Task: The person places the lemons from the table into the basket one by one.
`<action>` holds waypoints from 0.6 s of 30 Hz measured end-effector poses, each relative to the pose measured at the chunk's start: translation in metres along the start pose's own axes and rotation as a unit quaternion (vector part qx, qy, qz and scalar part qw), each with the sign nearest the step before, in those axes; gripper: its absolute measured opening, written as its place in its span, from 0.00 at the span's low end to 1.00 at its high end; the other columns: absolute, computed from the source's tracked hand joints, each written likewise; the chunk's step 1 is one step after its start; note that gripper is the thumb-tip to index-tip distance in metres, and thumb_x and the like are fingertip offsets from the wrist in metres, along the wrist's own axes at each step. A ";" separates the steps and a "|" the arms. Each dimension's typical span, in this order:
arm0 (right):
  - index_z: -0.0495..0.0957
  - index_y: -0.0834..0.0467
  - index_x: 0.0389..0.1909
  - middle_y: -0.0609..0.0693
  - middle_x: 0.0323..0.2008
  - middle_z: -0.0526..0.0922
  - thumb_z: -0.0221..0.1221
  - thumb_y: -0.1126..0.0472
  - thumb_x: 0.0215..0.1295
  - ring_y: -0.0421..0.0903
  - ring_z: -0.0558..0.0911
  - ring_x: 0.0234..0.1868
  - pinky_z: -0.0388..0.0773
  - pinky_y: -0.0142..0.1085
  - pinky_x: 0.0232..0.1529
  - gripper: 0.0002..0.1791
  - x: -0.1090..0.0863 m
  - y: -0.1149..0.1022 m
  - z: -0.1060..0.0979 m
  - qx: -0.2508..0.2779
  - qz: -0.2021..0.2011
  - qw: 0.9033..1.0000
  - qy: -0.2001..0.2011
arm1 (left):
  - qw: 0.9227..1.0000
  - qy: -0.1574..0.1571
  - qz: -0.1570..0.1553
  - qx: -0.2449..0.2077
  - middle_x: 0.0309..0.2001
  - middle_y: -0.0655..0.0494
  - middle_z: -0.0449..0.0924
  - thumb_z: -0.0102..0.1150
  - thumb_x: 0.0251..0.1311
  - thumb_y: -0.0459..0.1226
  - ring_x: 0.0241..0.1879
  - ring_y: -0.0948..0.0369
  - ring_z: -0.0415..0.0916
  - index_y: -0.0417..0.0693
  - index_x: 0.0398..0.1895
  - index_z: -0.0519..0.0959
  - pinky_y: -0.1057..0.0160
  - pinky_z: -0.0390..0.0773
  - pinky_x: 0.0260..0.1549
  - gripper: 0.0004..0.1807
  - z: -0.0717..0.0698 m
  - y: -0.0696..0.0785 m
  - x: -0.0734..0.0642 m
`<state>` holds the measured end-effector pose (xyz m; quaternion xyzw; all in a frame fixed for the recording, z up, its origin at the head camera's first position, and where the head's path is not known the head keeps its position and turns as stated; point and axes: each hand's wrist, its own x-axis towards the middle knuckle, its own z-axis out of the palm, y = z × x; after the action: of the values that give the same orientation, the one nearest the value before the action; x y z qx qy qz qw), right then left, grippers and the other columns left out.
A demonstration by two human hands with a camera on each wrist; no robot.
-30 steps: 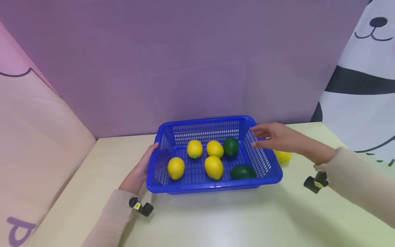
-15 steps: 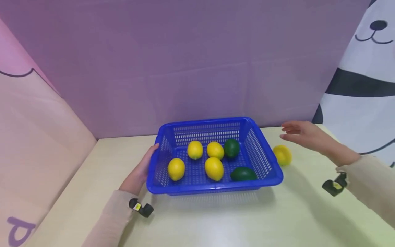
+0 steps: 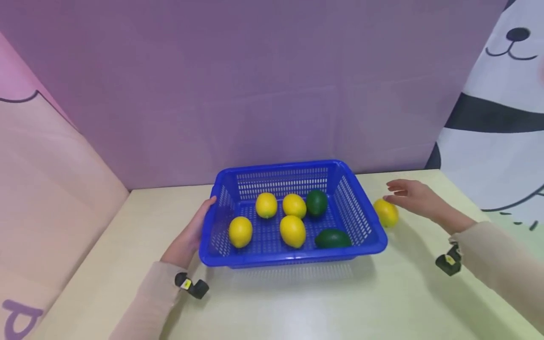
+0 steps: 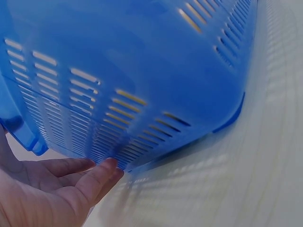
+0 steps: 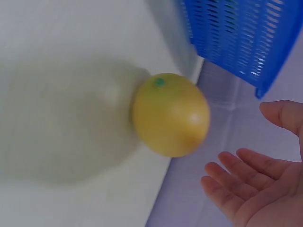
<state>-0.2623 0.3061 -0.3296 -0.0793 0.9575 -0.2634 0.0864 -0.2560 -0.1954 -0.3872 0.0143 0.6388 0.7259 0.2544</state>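
Observation:
A blue plastic basket point(image 3: 293, 257) with slotted walls holds several yellow lemons point(image 3: 293, 231) and two dark green oval fruits point(image 3: 333, 238). At its left side my left hand point(image 3: 190, 238) grips the basket, thumb over the rim; the left wrist view has the fingers point(image 4: 97, 179) against the slotted wall from outside. Just right of the basket, another lemon point(image 5: 170, 115) rests on the table. My right hand point(image 3: 414, 199) hovers beside and over that lemon with its fingers loosely spread. Nothing is between thumb and fingers in the right wrist view.
The pale table point(image 3: 297, 302) runs back to a purple cloth wall point(image 3: 272, 94). A pinkish panel point(image 3: 46, 189) stands at the left, and a panel with a panda drawing point(image 3: 497, 156) at the right.
My right hand has moved right from over the basket's right rim, then down towards the loose lemon, which now shows more fully. The left hand and basket have stayed in place.

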 end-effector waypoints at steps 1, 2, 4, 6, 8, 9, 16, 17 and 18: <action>0.59 0.75 0.63 0.75 0.59 0.65 0.52 0.48 0.69 0.71 0.69 0.57 0.71 0.59 0.51 0.36 0.000 0.002 0.002 0.000 0.004 1.000 -0.002 | 1.000 0.002 -0.001 0.000 0.71 0.37 0.47 0.25 0.65 0.64 0.67 0.46 0.53 0.46 0.75 0.36 0.47 0.55 0.64 0.44 0.000 0.001 0.000; 0.58 0.75 0.63 0.76 0.60 0.63 0.52 0.48 0.68 0.72 0.68 0.57 0.70 0.59 0.52 0.37 0.001 0.003 0.004 -0.001 0.008 1.000 -0.005 | 1.000 0.002 -0.001 0.000 0.71 0.37 0.47 0.25 0.65 0.64 0.67 0.46 0.53 0.46 0.75 0.36 0.46 0.55 0.64 0.44 0.000 0.001 0.000; 0.57 0.75 0.64 0.76 0.61 0.61 0.53 0.48 0.67 0.73 0.66 0.58 0.70 0.59 0.52 0.39 0.002 0.007 0.009 -0.004 0.017 1.000 -0.009 | 1.000 0.003 -0.002 -0.002 0.72 0.37 0.46 0.25 0.65 0.63 0.67 0.45 0.52 0.46 0.75 0.36 0.47 0.54 0.65 0.44 0.000 0.001 0.000; 0.54 0.76 0.65 0.77 0.62 0.58 0.54 0.46 0.66 0.74 0.64 0.59 0.68 0.61 0.53 0.42 0.003 0.009 0.014 -0.006 0.030 0.999 -0.014 | 1.000 0.004 -0.002 -0.003 0.72 0.37 0.46 0.25 0.66 0.63 0.68 0.45 0.52 0.46 0.75 0.35 0.47 0.54 0.65 0.43 0.000 0.002 0.000; 0.50 0.76 0.66 0.78 0.63 0.55 0.55 0.45 0.65 0.75 0.62 0.59 0.65 0.63 0.54 0.45 0.003 0.010 0.019 -0.006 0.044 0.999 -0.016 | 1.000 0.005 -0.001 -0.001 0.72 0.37 0.46 0.25 0.66 0.63 0.67 0.45 0.52 0.46 0.75 0.35 0.47 0.54 0.65 0.44 0.000 0.002 0.001; 0.49 0.76 0.66 0.79 0.63 0.54 0.55 0.44 0.64 0.75 0.60 0.60 0.63 0.64 0.55 0.46 0.004 0.011 0.021 -0.002 0.051 0.999 -0.015 | 1.000 0.005 -0.001 -0.001 0.72 0.37 0.46 0.26 0.66 0.63 0.67 0.46 0.53 0.46 0.75 0.35 0.47 0.54 0.65 0.44 0.000 0.002 0.001; 0.37 0.75 0.69 0.79 0.66 0.44 0.54 0.41 0.64 0.77 0.51 0.63 0.53 0.67 0.59 0.54 0.006 0.013 0.034 0.071 0.092 0.993 -0.015 | 1.000 0.002 0.001 0.010 0.70 0.36 0.50 0.24 0.65 0.64 0.57 0.56 0.66 0.44 0.74 0.38 0.52 0.60 0.61 0.44 0.000 0.002 0.000; 0.35 0.74 0.69 0.78 0.66 0.43 0.54 0.41 0.64 0.77 0.51 0.63 0.53 0.67 0.59 0.54 0.006 0.013 0.035 0.084 0.095 0.992 -0.017 | 1.000 0.002 0.002 0.012 0.70 0.35 0.50 0.24 0.65 0.64 0.56 0.57 0.66 0.44 0.74 0.38 0.53 0.61 0.61 0.44 0.000 0.002 0.000; 0.34 0.74 0.69 0.78 0.67 0.42 0.53 0.40 0.64 0.77 0.51 0.63 0.53 0.67 0.59 0.54 0.006 0.013 0.035 0.094 0.098 0.991 -0.018 | 1.000 0.001 0.002 0.012 0.70 0.35 0.50 0.24 0.65 0.63 0.55 0.58 0.67 0.44 0.74 0.39 0.53 0.62 0.60 0.44 0.000 0.002 0.000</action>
<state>-0.2621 0.2984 -0.3669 0.0189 0.9301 -0.3407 0.1360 -0.2563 -0.1954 -0.3852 0.0182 0.6477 0.7188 0.2518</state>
